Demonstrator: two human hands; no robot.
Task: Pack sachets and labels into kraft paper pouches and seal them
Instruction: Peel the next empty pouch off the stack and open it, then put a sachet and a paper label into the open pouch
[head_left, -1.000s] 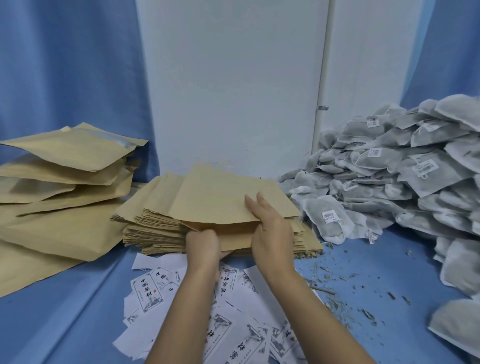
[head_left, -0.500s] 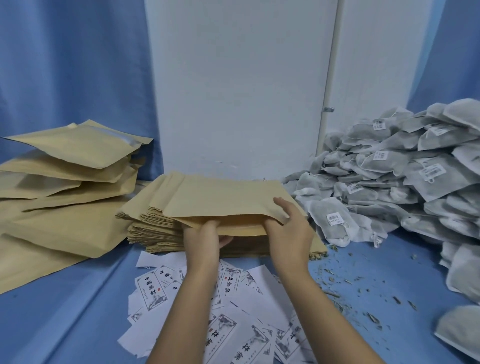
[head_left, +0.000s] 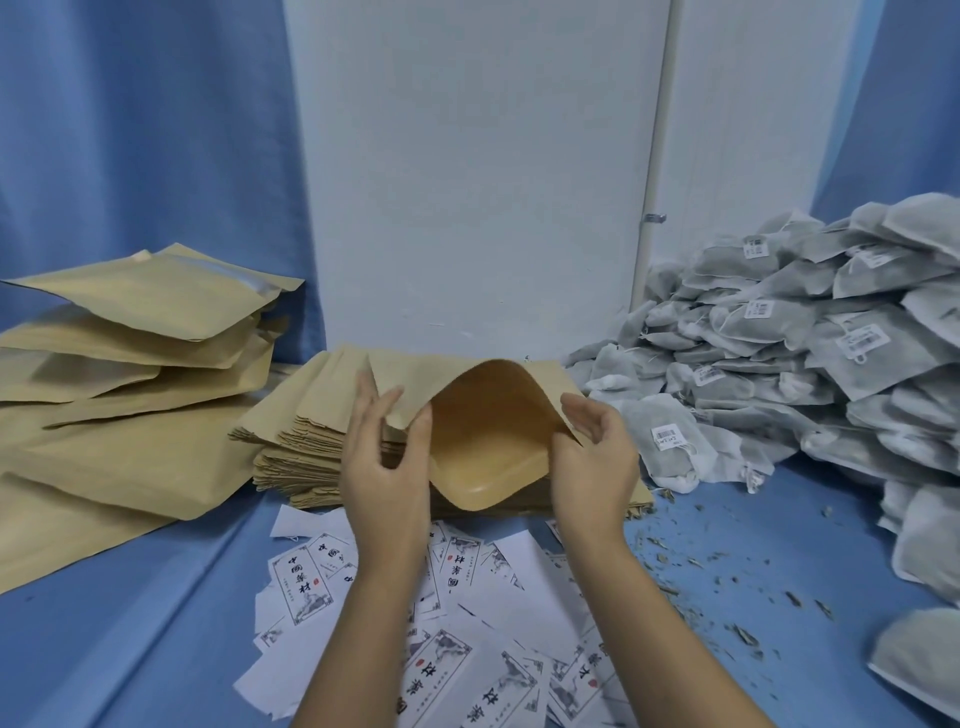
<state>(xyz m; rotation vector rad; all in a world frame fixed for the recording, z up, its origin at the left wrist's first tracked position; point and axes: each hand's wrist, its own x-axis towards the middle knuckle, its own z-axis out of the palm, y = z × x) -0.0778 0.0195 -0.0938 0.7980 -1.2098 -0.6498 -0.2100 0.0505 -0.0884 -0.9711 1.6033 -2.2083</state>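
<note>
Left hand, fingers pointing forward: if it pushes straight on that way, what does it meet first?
The left hand grips the open pouch at its edge. Pushed on, its fingers would probably meet the stack of flat pouches behind, though depth is unclear.

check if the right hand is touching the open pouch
Touching. The head view shows the right hand pinching the right edge of the open pouch between thumb and fingers.
</note>
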